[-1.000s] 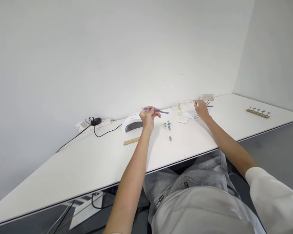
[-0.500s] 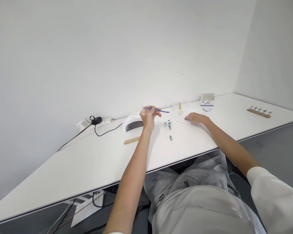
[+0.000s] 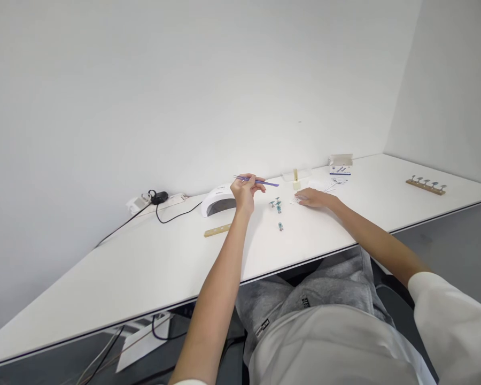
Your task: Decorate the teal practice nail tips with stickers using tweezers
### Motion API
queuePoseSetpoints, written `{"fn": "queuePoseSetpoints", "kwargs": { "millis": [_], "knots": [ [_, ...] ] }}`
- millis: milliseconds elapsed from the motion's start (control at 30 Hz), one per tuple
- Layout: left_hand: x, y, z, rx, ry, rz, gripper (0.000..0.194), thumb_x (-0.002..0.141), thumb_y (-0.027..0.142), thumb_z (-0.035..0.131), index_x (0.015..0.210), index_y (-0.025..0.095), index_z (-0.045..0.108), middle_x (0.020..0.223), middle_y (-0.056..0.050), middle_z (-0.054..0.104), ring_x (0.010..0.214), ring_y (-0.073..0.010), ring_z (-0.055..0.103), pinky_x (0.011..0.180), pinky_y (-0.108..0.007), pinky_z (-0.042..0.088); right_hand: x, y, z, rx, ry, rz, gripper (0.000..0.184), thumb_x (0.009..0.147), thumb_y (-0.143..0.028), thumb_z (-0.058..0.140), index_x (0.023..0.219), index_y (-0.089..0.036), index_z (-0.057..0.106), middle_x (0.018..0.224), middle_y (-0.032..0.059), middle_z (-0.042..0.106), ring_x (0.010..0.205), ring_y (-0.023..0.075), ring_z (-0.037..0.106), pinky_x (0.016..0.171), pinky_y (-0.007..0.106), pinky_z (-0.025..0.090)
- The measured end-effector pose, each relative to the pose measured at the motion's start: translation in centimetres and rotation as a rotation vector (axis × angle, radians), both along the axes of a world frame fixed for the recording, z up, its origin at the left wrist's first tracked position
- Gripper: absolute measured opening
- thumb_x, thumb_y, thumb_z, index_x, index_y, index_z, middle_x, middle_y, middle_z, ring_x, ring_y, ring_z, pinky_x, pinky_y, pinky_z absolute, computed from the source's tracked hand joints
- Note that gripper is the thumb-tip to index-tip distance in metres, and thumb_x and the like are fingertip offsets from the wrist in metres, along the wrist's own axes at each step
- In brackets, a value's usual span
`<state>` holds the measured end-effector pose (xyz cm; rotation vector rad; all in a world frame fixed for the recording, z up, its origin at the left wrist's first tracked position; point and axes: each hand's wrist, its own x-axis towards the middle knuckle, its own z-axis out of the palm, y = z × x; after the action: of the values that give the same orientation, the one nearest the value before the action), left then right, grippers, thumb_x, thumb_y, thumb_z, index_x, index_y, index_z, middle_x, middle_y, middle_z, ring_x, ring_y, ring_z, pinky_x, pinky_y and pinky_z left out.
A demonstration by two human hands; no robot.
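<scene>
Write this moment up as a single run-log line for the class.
left hand: holding purple tool | right hand: on white card | near right hand: gold-capped bottle | between hands: small teal pieces

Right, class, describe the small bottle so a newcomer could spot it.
Start at the long white table, then find the right hand. Just beyond its fingers stands a small pale bottle. Its tall gold-coloured cap sets it apart from the low, clear tray behind and the box farther right.
</scene>
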<state>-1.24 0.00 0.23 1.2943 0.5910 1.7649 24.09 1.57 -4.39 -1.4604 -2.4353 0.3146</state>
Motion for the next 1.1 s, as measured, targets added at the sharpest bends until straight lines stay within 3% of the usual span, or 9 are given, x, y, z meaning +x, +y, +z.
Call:
{"fn": "queuePoseSetpoints", "kwargs": {
  "millis": [200,400,500,667,767,933,1000,1100],
  "knots": [
    [0.1,0.1,0.1,-0.001,-0.003,-0.003,0.023,0.073,0.026,0.067,0.08,0.017,0.046,0.068,-0.006,0.069,0.042,-0.0134,0.058,0.047,-0.028,0.047,-0.5,-0.2,0.4,0.041,-0.082,-0.126,0.04,0.083,-0.038,0.061,0.118,-0.018,0.064,0.112,0.0141,0.066,0.115,0.0319,0.052,0.101,0.045,0.032],
    [0.1,0.2,0.0,-0.01,0.011,0.004,0.025,0.073,0.027,0.067,0.08,0.017,0.045,0.069,-0.006,0.069,0.044,-0.0129,0.058,0.048,-0.028,0.047,0.1,-0.4,0.3,0.013,-0.027,-0.053,0.046,0.08,-0.051,0.062,0.115,-0.022,0.064,0.124,0.0121,0.056,0.118,0.0319,0.047,0.098,0.041,0.035],
    [0.1,0.0,0.1,-0.021,0.021,-0.008,0.024,0.073,0.027,0.066,0.081,0.017,0.046,0.068,-0.006,0.069,0.043,-0.0128,0.057,0.048,-0.027,0.047,0.4,0.0,0.2,-0.025,-0.037,-0.081,0.054,0.073,-0.057,0.066,0.113,-0.021,0.062,0.12,0.0121,0.057,0.114,0.0321,0.048,0.097,0.043,0.036],
    [0.3,-0.2,0.1,-0.091,0.106,-0.024,0.026,0.072,0.025,0.064,0.092,0.017,0.05,0.056,0.001,0.063,0.033,-0.0072,0.042,0.039,-0.021,0.034,0.5,0.2,0.1,-0.066,-0.065,-0.215,0.069,0.058,-0.066,0.072,0.109,-0.021,0.062,0.11,0.0134,0.058,0.111,0.0346,0.048,0.091,0.044,0.04],
    [0.4,-0.1,0.1,-0.118,0.154,0.026,0.028,0.072,0.026,0.063,0.096,0.017,0.053,0.049,0.005,0.056,0.032,-0.0058,0.036,0.036,-0.018,0.027,0.5,0.2,0.3,-0.058,-0.021,-0.227,0.058,0.058,-0.061,0.075,0.097,-0.019,0.065,0.106,0.0125,0.06,0.103,0.0315,0.053,0.086,0.039,0.042],
    [0.4,0.0,0.0,-0.114,0.205,0.078,0.02,0.072,0.027,0.064,0.087,0.014,0.06,0.043,0.008,0.042,0.034,-0.0054,0.036,0.037,-0.019,0.03,0.0,0.1,1.4,0.015,0.39,-0.208,0.02,0.078,-0.037,0.059,0.077,-0.016,0.062,0.087,0.0058,0.066,0.083,0.0197,0.059,0.073,0.029,0.043],
    [0.5,-0.1,0.0,-0.115,0.217,0.045,0.021,0.072,0.027,0.064,0.088,0.015,0.06,0.044,0.009,0.04,0.034,-0.0056,0.036,0.037,-0.019,0.031,-0.3,-0.1,1.8,0.013,0.643,-0.279,0.017,0.08,-0.03,0.054,0.08,-0.016,0.062,0.085,0.0055,0.068,0.079,0.0177,0.06,0.07,0.027,0.044],
    [0.7,-0.5,0.0,-0.141,0.256,-0.012,0.022,0.071,0.029,0.066,0.089,0.017,0.059,0.05,0.009,0.039,0.034,-0.0043,0.033,0.035,-0.018,0.027,-0.6,-0.4,2.3,-0.133,0.986,-0.321,0.016,0.077,-0.023,0.055,0.089,-0.015,0.063,0.086,0.0064,0.07,0.076,0.0168,0.063,0.065,0.026,0.047]
  ]
}}
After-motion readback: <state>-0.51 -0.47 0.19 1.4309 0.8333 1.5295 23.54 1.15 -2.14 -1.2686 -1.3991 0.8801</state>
